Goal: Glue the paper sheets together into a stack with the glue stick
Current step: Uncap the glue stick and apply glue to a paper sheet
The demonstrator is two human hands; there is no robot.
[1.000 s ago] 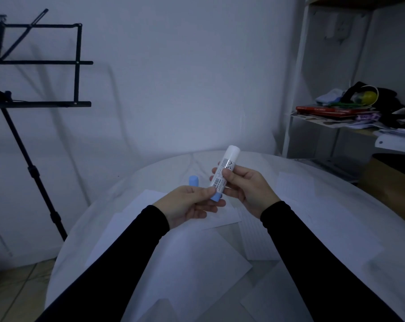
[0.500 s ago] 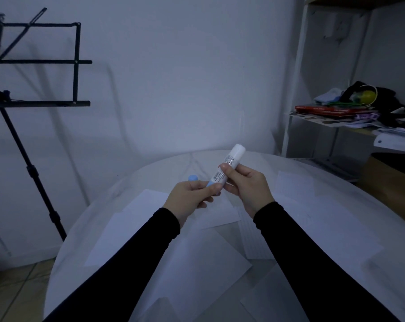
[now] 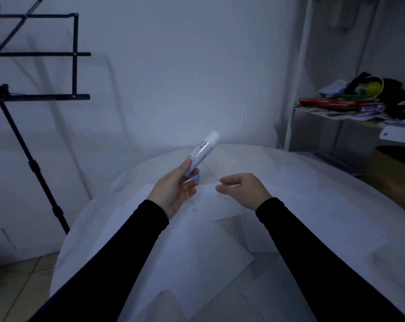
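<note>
My left hand (image 3: 176, 189) grips the blue lower end of a white glue stick (image 3: 203, 149), which points up and to the right above the table. A small blue piece (image 3: 196, 180), seemingly the cap, shows by the fingers of that hand. My right hand (image 3: 242, 188) hovers beside it, fingers loosely curled, holding nothing. Several white paper sheets (image 3: 192, 259) lie scattered and overlapping on the round white table (image 3: 347, 189) below both hands.
A black music stand (image 3: 34, 94) rises at the left of the table over a tiled floor. A white shelf unit (image 3: 336, 108) at the right holds books, clothes and a yellow object. A brown box (image 3: 391, 173) sits beyond the table's right edge.
My right hand has let go of the glue stick and moved right and down. My left hand now holds the stick alone, lifted slightly higher.
</note>
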